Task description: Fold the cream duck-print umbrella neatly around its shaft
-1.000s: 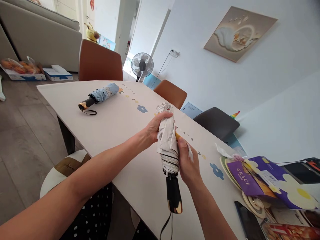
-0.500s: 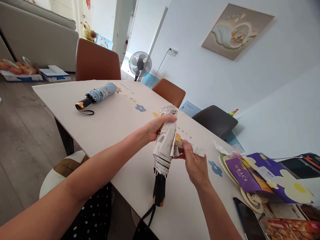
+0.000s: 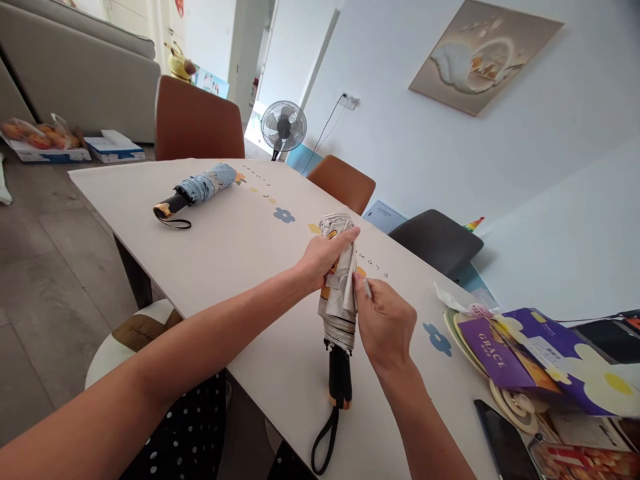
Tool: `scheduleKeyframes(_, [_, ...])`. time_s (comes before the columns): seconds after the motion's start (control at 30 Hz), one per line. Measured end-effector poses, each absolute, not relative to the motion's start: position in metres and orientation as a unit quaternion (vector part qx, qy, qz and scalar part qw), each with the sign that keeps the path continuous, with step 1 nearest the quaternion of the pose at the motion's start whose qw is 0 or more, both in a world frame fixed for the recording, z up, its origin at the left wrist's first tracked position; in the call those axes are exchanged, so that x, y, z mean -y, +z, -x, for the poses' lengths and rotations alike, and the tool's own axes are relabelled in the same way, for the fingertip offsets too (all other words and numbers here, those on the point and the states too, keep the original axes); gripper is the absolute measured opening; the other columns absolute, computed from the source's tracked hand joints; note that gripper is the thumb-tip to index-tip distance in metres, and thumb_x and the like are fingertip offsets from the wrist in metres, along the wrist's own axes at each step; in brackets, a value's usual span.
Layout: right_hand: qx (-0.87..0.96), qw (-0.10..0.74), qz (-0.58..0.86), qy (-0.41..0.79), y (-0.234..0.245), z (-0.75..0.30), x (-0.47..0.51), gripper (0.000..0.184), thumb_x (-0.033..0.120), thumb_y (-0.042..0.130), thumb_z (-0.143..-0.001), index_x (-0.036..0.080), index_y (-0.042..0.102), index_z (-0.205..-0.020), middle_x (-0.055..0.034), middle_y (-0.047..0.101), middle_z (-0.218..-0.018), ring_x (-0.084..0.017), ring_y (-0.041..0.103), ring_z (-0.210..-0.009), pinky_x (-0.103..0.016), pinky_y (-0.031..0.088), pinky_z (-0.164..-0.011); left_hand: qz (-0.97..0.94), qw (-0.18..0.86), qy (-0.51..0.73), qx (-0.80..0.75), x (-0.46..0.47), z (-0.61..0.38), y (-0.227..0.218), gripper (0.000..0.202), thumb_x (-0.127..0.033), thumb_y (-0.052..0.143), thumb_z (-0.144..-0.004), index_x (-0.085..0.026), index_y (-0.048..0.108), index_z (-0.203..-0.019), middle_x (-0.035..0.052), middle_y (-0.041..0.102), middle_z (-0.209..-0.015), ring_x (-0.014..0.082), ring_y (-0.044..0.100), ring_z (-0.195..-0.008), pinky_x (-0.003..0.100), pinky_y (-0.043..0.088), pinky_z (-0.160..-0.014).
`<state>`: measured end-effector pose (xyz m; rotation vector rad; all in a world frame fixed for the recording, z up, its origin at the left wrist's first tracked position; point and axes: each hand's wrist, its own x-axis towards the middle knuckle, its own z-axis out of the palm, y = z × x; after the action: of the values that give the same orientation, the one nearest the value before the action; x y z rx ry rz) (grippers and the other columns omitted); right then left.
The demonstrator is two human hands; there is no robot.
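The left hand (image 3: pixel 323 257) is clamped round the upper half of the umbrella (image 3: pixel 340 313), a white one folded shut. Its tip points to twelve o'clock and its handle (image 3: pixel 340 380) to six, over the near edge of the tabletop (image 3: pixel 240 267). The right hand (image 3: pixel 387 327) is closed against the umbrella's three-o'clock side, thumb and forefinger pinching the strap (image 3: pixel 367 288) to the cloth.

To my eye this is the binding step. The next move calls for a tight left grip on the folds while the strap end is pressed home.

The fastener and most of the strap are hidden under the fingers, and I cannot tell whether the umbrella rests on the tabletop. A blue umbrella (image 3: pixel 200 190) lies well apart at ten o'clock. A purple box (image 3: pixel 540 347) at four is cut off by the edge.
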<state>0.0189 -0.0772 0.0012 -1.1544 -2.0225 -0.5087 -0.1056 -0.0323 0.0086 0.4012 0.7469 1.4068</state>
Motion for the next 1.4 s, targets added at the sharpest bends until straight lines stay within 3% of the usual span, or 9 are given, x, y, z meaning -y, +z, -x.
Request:
scheduleKeyframes(0.13, [0.789, 0.344, 0.387, -0.331, -0.002, -0.014, 0.08, 0.026, 0.025, 0.047, -0.089, 0.015, 0.063, -0.07, -0.0017, 0.059, -0.056, -0.009, 0.048, -0.046, -0.023, 0.027, -0.043, -0.213, 0.656, 0.633, -0.351, 0.032, 0.105, 0.007, 0.033, -0.043, 0.072, -0.063, -0.013, 0.059, -0.066, 0.0069, 0.06, -0.064, 0.0162, 0.057, -0.056, 0.03, 0.049, -0.057])
scheduleKeyframes(0.3, [0.804, 0.331, 0.374, -0.324, -0.006, -0.011, 0.085, 0.021, 0.018, 0.045, -0.089, 0.015, 0.066, -0.092, -0.0073, 0.067, -0.083, -0.014, 0.061, -0.071, -0.023, 0.038, -0.055, -0.202, 0.654, 0.63, -0.366, 0.031, 0.105, 0.007, 0.03, -0.041, 0.071, -0.065, -0.014, 0.058, -0.065, 0.0045, 0.056, -0.059, 0.0159, 0.056, -0.055, 0.029, 0.048, -0.057])
scheduleKeyframes(0.73, [0.829, 0.25, 0.349, -0.359, -0.013, -0.003, 0.09, 0.03, 0.017, 0.046, -0.088, 0.014, 0.059, -0.115, -0.0088, 0.059, -0.081, -0.017, 0.052, -0.07, -0.026, 0.035, -0.052, -0.182, 0.67, 0.61, -0.381, 0.037, 0.109, 0.012, 0.027, -0.037, 0.068, -0.069, -0.013, 0.056, -0.064, 0.0048, 0.057, -0.059, 0.0143, 0.055, -0.052, 0.028, 0.046, -0.052])
scheduleKeyframes(0.97, [0.841, 0.236, 0.381, -0.302, -0.016, -0.012, 0.09, 0.037, 0.023, 0.042, -0.09, 0.012, 0.052, -0.124, -0.013, 0.057, -0.094, -0.02, 0.055, -0.08, -0.026, 0.042, -0.056, -0.205, 0.71, 0.572, -0.355, 0.029, 0.114, 0.009, 0.018, -0.024, 0.061, -0.07, -0.017, 0.048, -0.06, 0.0005, 0.049, -0.055, 0.0106, 0.047, -0.047, 0.022, 0.037, -0.042])
scheduleKeyframes(1.17, [0.84, 0.247, 0.396, -0.276, -0.02, -0.022, 0.09, 0.038, 0.024, 0.042, -0.091, 0.016, 0.051, -0.127, -0.0133, 0.057, -0.099, -0.019, 0.057, -0.082, -0.024, 0.045, -0.054, -0.214, 0.713, 0.569, -0.35, 0.026, 0.111, 0.006, 0.006, -0.012, 0.055, -0.07, -0.015, 0.051, -0.067, 0.0029, 0.053, -0.06, 0.0136, 0.052, -0.055, 0.026, 0.045, -0.053])
scheduleKeyframes(1.33, [0.839, 0.188, 0.44, -0.259, -0.027, -0.01, 0.097, 0.051, 0.031, 0.046, -0.087, 0.006, 0.04, -0.131, -0.0202, 0.052, -0.104, -0.023, 0.056, -0.08, -0.028, 0.048, -0.047, -0.219, 0.701, 0.566, -0.375, 0.029, 0.111, 0.006, 0.007, -0.008, 0.055, -0.069, -0.014, 0.051, -0.07, 0.0041, 0.054, -0.062, 0.0144, 0.053, -0.056, 0.027, 0.045, -0.052])
scheduleKeyframes(1.4, [0.828, 0.178, 0.47, -0.248, -0.034, -0.003, 0.098, 0.057, 0.029, 0.048, -0.085, 0.002, 0.033, -0.134, -0.0254, 0.048, -0.113, -0.028, 0.056, -0.087, -0.031, 0.05, -0.05, -0.222, 0.698, 0.562, -0.384, 0.029, 0.112, 0.007, 0.011, -0.005, 0.053, -0.067, -0.015, 0.048, -0.068, 0.0023, 0.05, -0.059, 0.0128, 0.05, -0.052, 0.026, 0.043, -0.049])
